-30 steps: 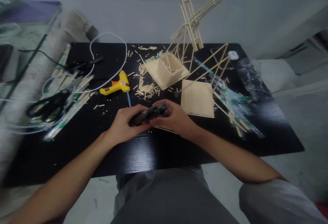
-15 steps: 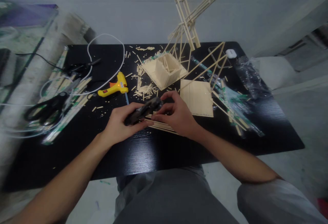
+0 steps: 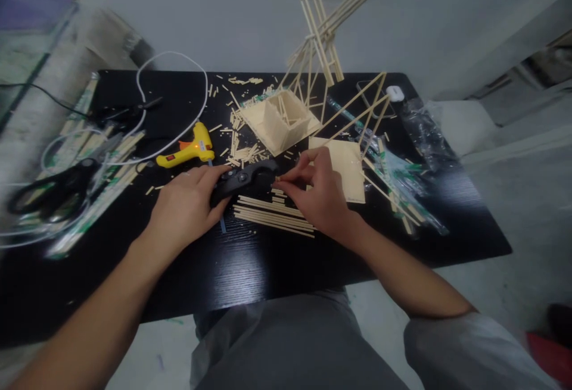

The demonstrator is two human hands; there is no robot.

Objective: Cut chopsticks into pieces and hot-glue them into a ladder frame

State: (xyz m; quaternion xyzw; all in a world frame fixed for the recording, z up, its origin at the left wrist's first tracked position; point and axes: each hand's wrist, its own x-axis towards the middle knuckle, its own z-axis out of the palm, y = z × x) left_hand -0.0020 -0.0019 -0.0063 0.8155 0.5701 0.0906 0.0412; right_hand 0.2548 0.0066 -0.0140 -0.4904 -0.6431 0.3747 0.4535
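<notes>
My left hand grips a black hand tool, a cutter of some kind, and holds it just above the black table. My right hand is at the tool's right end, with thumb and fingers pinched on a thin wooden stick. Under both hands lies a row of long wooden sticks. Behind my right hand is a flat square panel of sticks.
A yellow glue gun with a white cord lies left of centre. Black scissors rest on packets of sticks at the left. A small stick box and a tall stick frame stand at the back. Plastic wrappers lie right.
Both hands moved away from me with the black tool. My right hand let go of the tool and now pinches a stick at its end. The view shifted right.
</notes>
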